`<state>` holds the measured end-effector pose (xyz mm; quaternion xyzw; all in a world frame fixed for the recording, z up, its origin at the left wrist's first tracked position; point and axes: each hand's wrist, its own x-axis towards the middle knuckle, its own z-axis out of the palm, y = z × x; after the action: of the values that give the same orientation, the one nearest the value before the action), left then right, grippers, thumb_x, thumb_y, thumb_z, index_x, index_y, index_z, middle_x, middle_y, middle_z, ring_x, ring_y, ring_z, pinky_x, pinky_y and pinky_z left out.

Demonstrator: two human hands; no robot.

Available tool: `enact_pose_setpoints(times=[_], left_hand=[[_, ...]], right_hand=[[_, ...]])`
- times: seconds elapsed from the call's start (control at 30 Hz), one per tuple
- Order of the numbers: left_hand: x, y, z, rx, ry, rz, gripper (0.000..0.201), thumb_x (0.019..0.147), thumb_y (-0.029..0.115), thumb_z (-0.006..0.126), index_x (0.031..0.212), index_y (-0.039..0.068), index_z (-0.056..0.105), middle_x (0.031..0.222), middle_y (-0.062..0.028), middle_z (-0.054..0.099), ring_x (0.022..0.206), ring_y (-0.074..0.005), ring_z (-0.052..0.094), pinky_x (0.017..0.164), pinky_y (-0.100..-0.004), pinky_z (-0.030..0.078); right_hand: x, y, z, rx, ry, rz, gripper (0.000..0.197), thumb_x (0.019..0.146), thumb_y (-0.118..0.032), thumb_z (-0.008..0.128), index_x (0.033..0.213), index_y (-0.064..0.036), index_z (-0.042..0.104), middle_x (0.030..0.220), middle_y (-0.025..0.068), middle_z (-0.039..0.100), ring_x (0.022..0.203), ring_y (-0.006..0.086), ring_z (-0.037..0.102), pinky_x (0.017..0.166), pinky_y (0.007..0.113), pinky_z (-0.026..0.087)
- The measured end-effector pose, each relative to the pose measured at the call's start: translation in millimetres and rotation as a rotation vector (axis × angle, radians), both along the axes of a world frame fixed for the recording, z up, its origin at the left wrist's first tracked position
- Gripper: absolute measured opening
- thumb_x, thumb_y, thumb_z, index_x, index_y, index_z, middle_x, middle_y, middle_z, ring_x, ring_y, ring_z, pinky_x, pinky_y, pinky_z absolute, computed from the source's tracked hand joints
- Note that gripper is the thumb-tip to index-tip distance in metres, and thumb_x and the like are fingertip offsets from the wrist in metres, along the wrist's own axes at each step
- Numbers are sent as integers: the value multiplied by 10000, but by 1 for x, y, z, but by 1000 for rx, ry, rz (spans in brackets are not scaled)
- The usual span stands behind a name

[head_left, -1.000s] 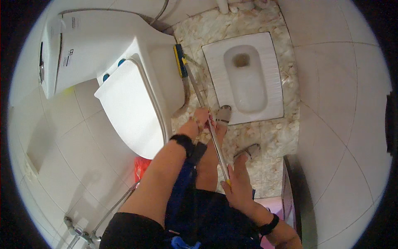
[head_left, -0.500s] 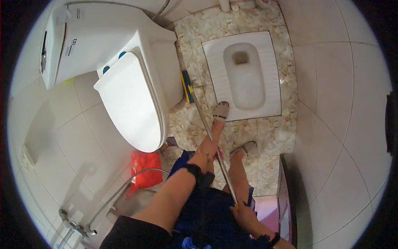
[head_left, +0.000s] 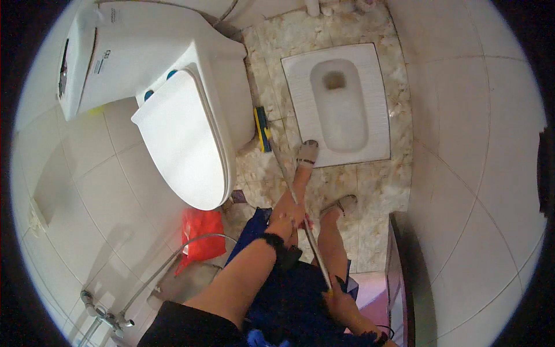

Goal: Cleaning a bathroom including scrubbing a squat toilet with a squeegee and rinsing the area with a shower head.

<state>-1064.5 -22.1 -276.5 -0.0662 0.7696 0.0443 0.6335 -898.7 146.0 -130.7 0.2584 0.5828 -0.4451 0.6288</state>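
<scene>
A long-handled floor brush (head_left: 315,253) slants across the middle, its metal pole running from near my body to the floor. Its yellow and dark head (head_left: 262,129) rests on the tiles beside the base of the white toilet (head_left: 180,144). My left hand (head_left: 284,221) is closed round the pole about midway; some of its fingers are hidden. Lower down in the picture, my right hand (head_left: 340,302) grips the pole's upper end. My sandalled foot (head_left: 309,151) stands at the near edge of the squat toilet (head_left: 344,124).
A red plastic bag (head_left: 203,234) lies below the closed toilet lid. Along the left wall are a shower hose (head_left: 151,277) and a tap (head_left: 110,317). A dark-edged door (head_left: 399,272) stands at the lower right, near the tiled wall (head_left: 457,173).
The brush head has slid a little towards me along the toilet base. Both hands keep their hold on the pole.
</scene>
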Motion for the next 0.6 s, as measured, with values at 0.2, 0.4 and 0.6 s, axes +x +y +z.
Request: enact_pose_setpoints(times=[0.2, 0.4, 0.6], left_hand=[[-15, -30, -72, 238, -17, -453, 223, 747, 158, 534, 932, 37, 565, 817, -139, 596, 799, -257, 583, 699, -343, 468], [12, -76, -186, 369, 563, -381, 229, 839, 218, 407, 790, 28, 524, 751, -97, 590, 650, -206, 584, 560, -353, 466], [-99, 32, -143, 148, 204, 938, 248, 865, 248, 388, 880, 17, 477, 668, -98, 541, 543, -237, 574, 472, -360, 481]], right_hand=[[-28, 15, -58, 90, 150, 42, 622, 832, -304, 475, 1337, -177, 134, 773, 278, 564, 725, 442, 551, 602, 481, 432], [-42, 19, -70, 23, 524, -319, 541, 842, -299, 458, 1318, -170, 233, 771, 280, 552, 764, 438, 539, 642, 446, 429], [-60, -5, -112, 208, 727, -100, 562, 818, -261, 491, 1301, -90, 257, 1075, 310, 447, 923, 424, 495, 760, 416, 417]])
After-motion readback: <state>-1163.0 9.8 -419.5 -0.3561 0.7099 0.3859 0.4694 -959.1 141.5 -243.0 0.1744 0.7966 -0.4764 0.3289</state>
